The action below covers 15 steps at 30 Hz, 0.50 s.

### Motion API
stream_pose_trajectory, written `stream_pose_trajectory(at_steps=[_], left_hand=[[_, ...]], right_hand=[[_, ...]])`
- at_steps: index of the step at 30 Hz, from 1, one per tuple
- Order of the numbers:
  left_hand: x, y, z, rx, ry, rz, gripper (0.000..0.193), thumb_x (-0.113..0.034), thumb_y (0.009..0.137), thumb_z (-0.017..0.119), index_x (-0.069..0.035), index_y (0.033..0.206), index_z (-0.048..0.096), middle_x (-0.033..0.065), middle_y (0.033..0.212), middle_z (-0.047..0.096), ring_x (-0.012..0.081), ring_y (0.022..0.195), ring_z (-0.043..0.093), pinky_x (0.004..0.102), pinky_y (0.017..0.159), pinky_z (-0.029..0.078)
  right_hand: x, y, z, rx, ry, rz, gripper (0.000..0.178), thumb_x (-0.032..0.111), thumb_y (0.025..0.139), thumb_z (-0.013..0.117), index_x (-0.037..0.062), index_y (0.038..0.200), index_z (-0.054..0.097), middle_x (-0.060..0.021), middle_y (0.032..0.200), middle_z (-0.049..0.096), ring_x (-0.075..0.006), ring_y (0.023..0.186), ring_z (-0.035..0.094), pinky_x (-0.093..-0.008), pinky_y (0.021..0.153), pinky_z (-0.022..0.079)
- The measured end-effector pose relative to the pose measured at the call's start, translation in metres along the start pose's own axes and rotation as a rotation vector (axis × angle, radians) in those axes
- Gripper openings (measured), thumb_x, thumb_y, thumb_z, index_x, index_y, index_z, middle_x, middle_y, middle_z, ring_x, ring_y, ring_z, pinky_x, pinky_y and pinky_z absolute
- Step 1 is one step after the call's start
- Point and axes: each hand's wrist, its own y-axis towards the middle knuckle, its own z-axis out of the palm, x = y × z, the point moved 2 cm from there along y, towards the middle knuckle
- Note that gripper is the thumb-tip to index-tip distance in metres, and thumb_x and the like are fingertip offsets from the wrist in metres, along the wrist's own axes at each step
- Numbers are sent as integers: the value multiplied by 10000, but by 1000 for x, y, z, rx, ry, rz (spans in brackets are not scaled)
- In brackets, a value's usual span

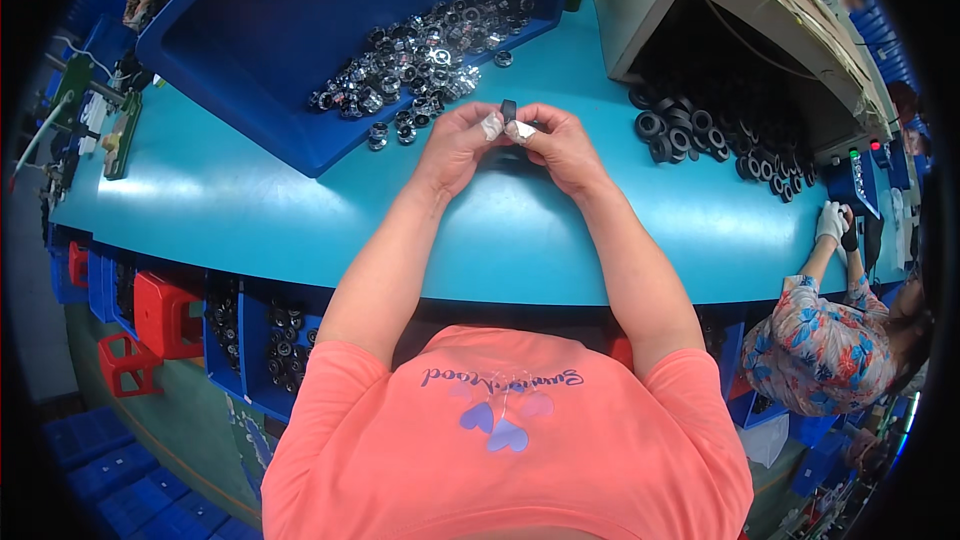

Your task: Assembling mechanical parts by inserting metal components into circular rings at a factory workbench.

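My left hand (463, 148) and my right hand (559, 147) meet over the middle of the blue-green table (520, 230). Between their fingertips they pinch a small black ring-shaped part (509, 111), held upright. White tape or finger covers wrap both thumbs. Just beyond my left hand, shiny silver-and-black round parts (420, 60) spill from a tilted blue bin (250, 70) onto the table. To the right of my right hand lies a heap of black rings (680, 128). Whether a silver part sits inside the held ring is hidden by my fingers.
A pale box-like housing (650, 10) stands at the far right, with more black rings in its dark opening. At the right end of the table, a person in a flowered shirt (825, 350) works with gloved hands. Red stools (165, 315) and blue crates (285, 340) stand below the table's left side.
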Motion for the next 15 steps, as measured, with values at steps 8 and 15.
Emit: stream_pose_trajectory(at_steps=[8,15], left_hand=[[-1,1,-7,-48,-165,2,269,-184,976,626,8,1162,595,158,1152,656,246,1047,643,411,962,532],[-6,0,0,-79,-164,-6,211,-188,1000,591,-6,1106,586,145,1128,649,246,1032,641,409,942,533]], right_hand=[[12,-3,-9,-80,366,-72,396,49,909,607,-59,1277,508,-130,1211,555,-227,1035,641,-342,1014,512],[22,-6,-6,-98,-90,-217,479,-50,908,557,-35,1381,491,-162,1335,543,-199,1092,632,-302,974,525]])
